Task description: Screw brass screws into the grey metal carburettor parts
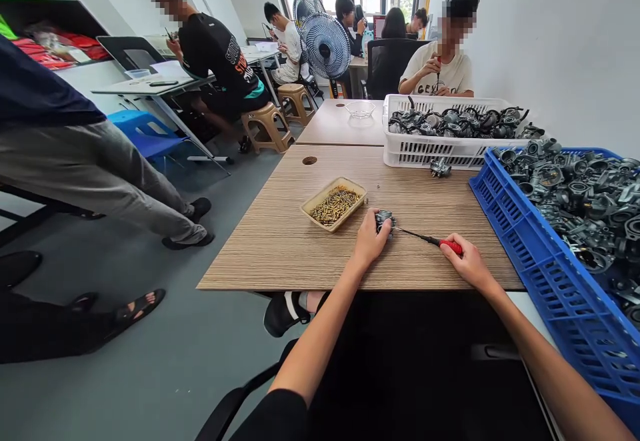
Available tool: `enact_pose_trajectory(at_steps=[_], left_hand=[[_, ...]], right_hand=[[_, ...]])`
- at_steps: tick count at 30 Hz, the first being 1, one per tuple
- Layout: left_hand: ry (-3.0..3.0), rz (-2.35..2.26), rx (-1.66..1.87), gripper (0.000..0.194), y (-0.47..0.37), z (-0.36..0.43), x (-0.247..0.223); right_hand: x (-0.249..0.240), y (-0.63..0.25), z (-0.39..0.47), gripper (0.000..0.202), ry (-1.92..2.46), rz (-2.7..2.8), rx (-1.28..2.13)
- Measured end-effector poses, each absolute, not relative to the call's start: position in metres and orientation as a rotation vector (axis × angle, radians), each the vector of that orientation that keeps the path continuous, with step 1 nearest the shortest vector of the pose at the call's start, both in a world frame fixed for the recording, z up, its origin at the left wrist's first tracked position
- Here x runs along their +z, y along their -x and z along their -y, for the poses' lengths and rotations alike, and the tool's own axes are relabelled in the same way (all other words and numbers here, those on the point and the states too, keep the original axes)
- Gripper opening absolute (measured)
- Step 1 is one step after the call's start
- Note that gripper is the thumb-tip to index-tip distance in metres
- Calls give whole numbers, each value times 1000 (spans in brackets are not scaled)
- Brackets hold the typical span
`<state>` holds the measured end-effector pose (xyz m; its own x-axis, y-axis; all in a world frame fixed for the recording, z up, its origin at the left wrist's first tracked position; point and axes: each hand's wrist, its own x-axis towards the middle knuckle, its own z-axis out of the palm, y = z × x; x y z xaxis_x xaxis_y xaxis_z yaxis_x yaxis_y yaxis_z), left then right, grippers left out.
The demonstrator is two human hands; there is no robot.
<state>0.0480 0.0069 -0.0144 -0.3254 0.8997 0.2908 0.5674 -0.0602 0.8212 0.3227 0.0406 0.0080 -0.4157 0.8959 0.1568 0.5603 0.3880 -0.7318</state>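
Observation:
My left hand (371,239) is wrapped round a small grey metal part (385,219) on the wood-grain table (280,241). In my right hand (469,261) is a screwdriver with a red handle (451,247); its dark shaft points left and its tip meets the right side of the metal part. Just beyond my left hand sits a beige tray (331,227) full of small brass-coloured pieces. A couple of tiny pieces lie on the table beside the tray.
A blue crate (530,261) heaped with metal parts stands at the right edge. Behind is a white basket (435,154) of similar parts, with one loose part (440,168) before it. Across the table sits a person (460,67); others sit or stand at the left and back.

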Motion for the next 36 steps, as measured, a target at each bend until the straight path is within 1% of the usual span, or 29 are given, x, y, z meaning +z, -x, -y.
enact_pose_trajectory(at_steps=[8, 21, 31, 36], left_hand=[[-1574, -1864, 1341, 24, -47, -7, -13], [-1577, -1879, 1330, 24, -48, -7, -14], [-1569, -1876, 1334, 24, -48, -6, -11], [-1571, -1879, 1335, 25, -48, -6, -12]], right_hand=[[7, -324, -41, 30, 1237, 2122, 790], [2, -327, -43, 27, 1232, 2081, 845], [8, -323, -42, 37, 1229, 2069, 836], [9, -323, -41, 38, 1237, 2070, 812]])
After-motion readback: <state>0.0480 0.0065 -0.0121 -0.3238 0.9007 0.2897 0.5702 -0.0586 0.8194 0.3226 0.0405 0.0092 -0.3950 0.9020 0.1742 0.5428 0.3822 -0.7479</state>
